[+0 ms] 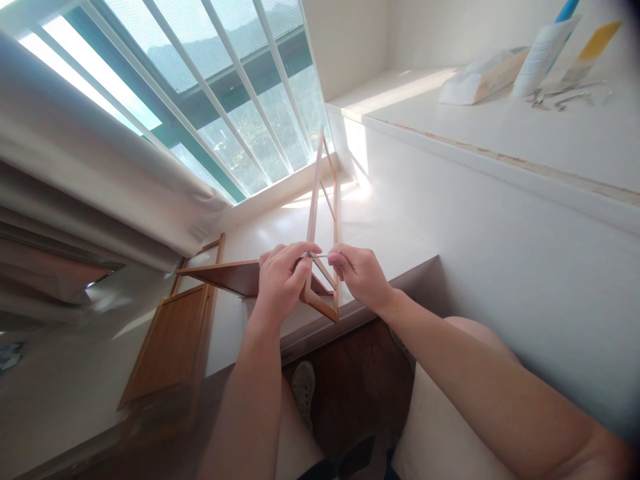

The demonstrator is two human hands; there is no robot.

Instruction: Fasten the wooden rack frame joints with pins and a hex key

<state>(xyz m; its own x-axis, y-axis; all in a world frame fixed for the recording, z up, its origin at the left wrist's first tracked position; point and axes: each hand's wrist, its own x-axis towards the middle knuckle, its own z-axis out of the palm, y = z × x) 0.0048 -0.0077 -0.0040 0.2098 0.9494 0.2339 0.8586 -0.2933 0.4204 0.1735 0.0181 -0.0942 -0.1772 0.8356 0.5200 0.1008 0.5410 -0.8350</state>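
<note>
A thin wooden frame (316,200) stands upright on a white ledge (380,227) by the window. My left hand (280,280) is closed around the frame's near end, next to a flat brown wooden board (227,275). My right hand (361,275) pinches a thin metal rod or tool (316,255) that runs across to the left hand's fingertips at the frame. What the rod's tip touches is hidden by the fingers.
A wooden panel frame (170,347) leans lower left under a grey curtain (90,173). On the upper white shelf (500,127) lie a packet (483,77), tubes (545,50) and small metal parts (565,99). My knee (470,333) and a shoe (303,387) are below.
</note>
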